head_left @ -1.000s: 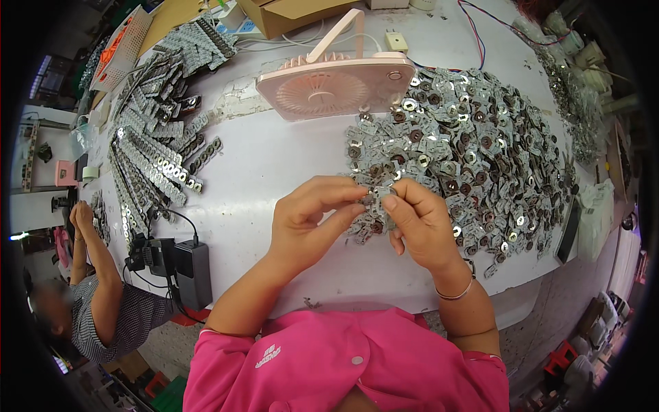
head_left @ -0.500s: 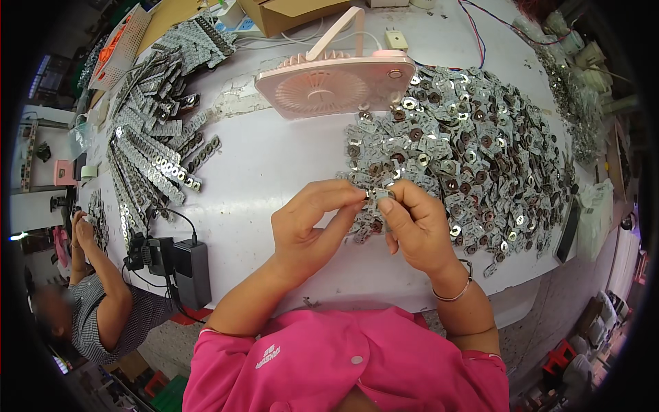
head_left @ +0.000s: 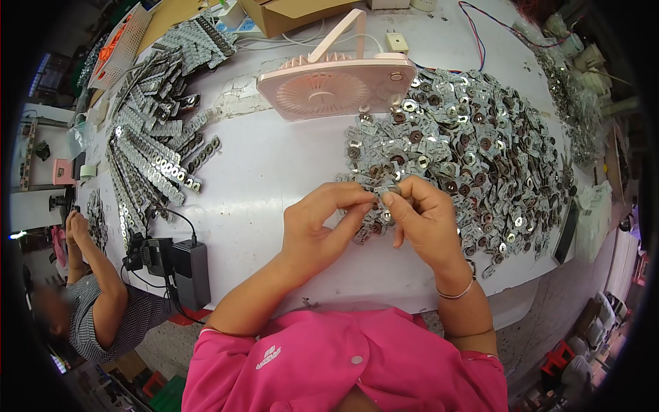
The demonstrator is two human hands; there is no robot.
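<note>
My right hand (head_left: 425, 218) pinches a small metal part (head_left: 388, 189) between thumb and forefinger. Close by on its left, my left hand (head_left: 326, 221) has thumb and forefinger pressed together; whatever sits between those fingertips is too small to make out. Both hands hover at the near left edge of a wide heap of small metal parts (head_left: 473, 151), grey plates with silver and brown round pieces. On the left side of the table, long strips of joined metal parts (head_left: 147, 161) lie fanned out in layers.
A pink fan (head_left: 322, 93) stands beyond my hands. Left of me sit a black box (head_left: 191, 275) and cables. A white basket (head_left: 123, 51) and a cardboard box (head_left: 295, 14) are at the back. Another person (head_left: 103, 302) works at far left.
Both hands have shifted slightly to the right, still close together. My right hand keeps its small metal part. The co-worker's hands have moved a little.
</note>
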